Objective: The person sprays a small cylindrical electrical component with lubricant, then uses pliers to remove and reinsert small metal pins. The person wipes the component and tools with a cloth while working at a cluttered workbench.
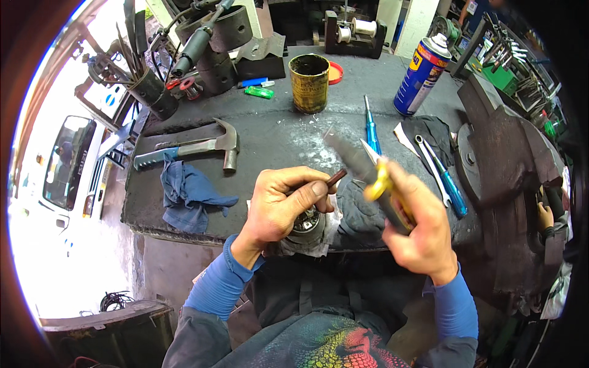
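Note:
My left hand pinches a short dark brown stick-like piece between thumb and fingers. Below those fingers, a round metal part with an open top and small parts inside stands on a pale cloth at the bench's near edge. My right hand is wrapped round a blade-like tool with a yellow-and-black handle. Motion blurs that tool; its dark flat end points up and left, close to the brown piece. Whether the two touch, I cannot tell. A crumpled dark cloth lies between my hands.
On the dark workbench are a claw hammer, blue rag, grimy yellow tin, blue spray can, blue-handled screwdriver and wrench. A heavy vise stands right; a tool-filled metal pot stands back left.

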Demonstrator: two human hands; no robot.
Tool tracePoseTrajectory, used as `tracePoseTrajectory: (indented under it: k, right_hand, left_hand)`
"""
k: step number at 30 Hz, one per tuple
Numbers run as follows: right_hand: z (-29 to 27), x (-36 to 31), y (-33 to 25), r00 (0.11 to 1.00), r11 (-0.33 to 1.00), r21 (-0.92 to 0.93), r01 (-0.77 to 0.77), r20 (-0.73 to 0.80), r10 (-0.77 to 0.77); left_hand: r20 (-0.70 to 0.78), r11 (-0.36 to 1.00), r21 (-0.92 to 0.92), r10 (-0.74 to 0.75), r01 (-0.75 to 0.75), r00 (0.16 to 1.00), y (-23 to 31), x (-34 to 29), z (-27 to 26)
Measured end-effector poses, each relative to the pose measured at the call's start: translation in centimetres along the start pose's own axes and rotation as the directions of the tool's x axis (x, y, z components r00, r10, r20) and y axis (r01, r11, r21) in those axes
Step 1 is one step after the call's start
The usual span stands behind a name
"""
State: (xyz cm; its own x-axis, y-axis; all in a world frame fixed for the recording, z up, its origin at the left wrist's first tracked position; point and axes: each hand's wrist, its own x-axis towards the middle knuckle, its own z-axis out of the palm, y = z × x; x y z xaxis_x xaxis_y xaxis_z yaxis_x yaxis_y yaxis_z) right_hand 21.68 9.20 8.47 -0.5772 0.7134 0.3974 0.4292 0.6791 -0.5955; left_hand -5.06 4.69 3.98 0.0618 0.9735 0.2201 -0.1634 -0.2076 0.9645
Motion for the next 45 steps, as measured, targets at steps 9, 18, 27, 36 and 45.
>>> tracePoseTrajectory:
  k: [9, 18, 27, 36, 45]
  right_hand:
    - [0.2, -1.4, 1.5, 0.977, 0.961, 0.188, -0.201, -0.037, 0.212]
    - [-0.6, -5.4, 1.3, 0.842, 0.842, 0.173, -0.512, -0.094, 0.531]
    - [0.8, -6.8, 0.9, 0.713, 0.722, 0.389, -0.572, -0.199, 0.672]
    - [1.3, -6.1, 1.1, 0.711, 0.731, 0.356, -0.582, -0.213, 0.670]
    - [1.4, -5.2, 0.4, 0.728, 0.739, 0.353, -0.573, -0.194, 0.657]
  left_hand:
    - [-0.035, 0.969, -0.239, -0.081, 0.071, 0.996, -0.4, 0.7, -0.9]
    - [-0.068, 0.968, -0.251, -0.043, 0.024, 0.997, 0.5, -0.6, -0.3]
    - [0.004, 0.966, -0.240, -0.100, 0.098, 0.995, 1.2, -0.5, -0.9]
    - [-0.008, 0.970, -0.213, -0.120, 0.116, 0.993, 0.9, -0.4, -1.3]
    - [0.039, 0.973, -0.228, -0.026, 0.035, 0.999, 0.5, -0.5, -1.7]
